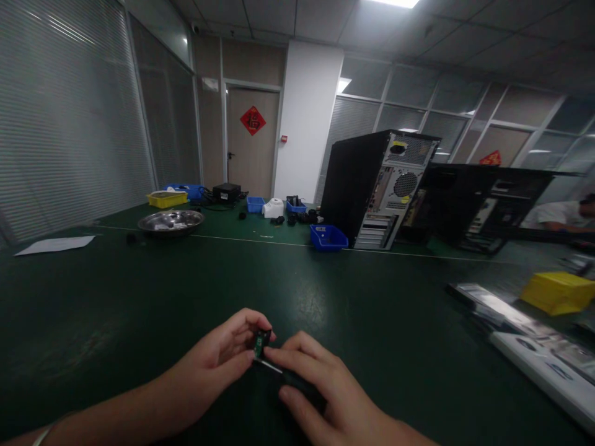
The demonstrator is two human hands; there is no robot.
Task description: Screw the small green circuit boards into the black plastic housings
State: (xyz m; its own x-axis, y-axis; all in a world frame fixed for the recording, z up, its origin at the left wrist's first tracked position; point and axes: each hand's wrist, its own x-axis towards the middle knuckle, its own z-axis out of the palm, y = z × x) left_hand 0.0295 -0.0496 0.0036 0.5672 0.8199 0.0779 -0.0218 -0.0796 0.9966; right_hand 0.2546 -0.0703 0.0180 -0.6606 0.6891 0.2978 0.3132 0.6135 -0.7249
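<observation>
Tool shaft (271,366) shiny metal; tabletop (310,300) smooth (faintly glossy).

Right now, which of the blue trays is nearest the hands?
The blue tray beside the tall black computer tower; the other blue trays stand farther back.

A PC tower (352,179) and blue bin (329,240) stand on a green bench (153,291) in an electronics workshop, housed in an office-style room with blinds (69,124) and glass partitions (409,88).

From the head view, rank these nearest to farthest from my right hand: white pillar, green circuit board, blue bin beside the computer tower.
1. Green circuit board: in your left hand.
2. Blue bin: ahead, beside the tower.
3. White pillar: far back.
</observation>
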